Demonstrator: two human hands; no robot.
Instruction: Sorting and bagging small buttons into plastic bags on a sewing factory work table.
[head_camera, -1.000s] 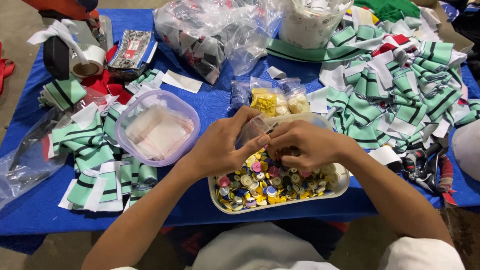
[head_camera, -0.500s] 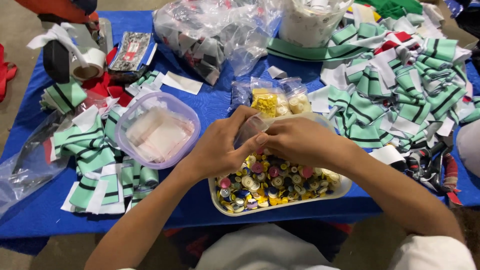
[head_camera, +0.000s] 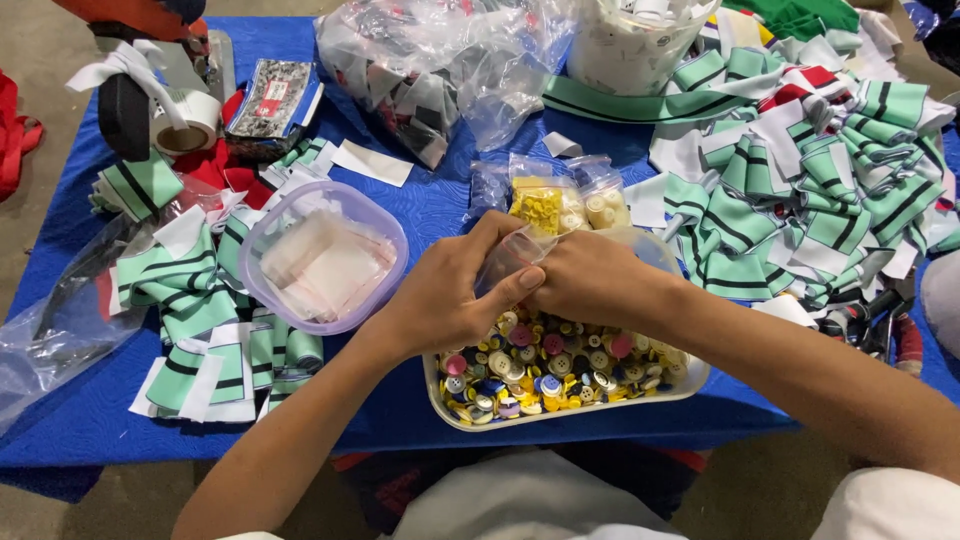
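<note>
My left hand (head_camera: 445, 295) and my right hand (head_camera: 590, 280) meet over a white tray (head_camera: 560, 412) filled with many mixed coloured buttons (head_camera: 545, 370). Together they pinch a small clear plastic bag (head_camera: 508, 258), the left thumb pressed on its front, the right fingers closed behind it. What the bag holds is hidden by the fingers. Just beyond the hands lie small clear bags of yellow and cream buttons (head_camera: 560, 205).
A round clear tub of small plastic bags (head_camera: 322, 258) sits left of the hands. Green, white and black striped fabric pieces (head_camera: 800, 180) pile up right and left (head_camera: 195, 310). A tape roll (head_camera: 185, 120), large plastic bags (head_camera: 440, 60) and a white bucket (head_camera: 635, 45) stand further back on the blue cloth.
Both hands have stayed over the tray; the fingers have shifted slightly on the small bag, and the view has drifted a little.
</note>
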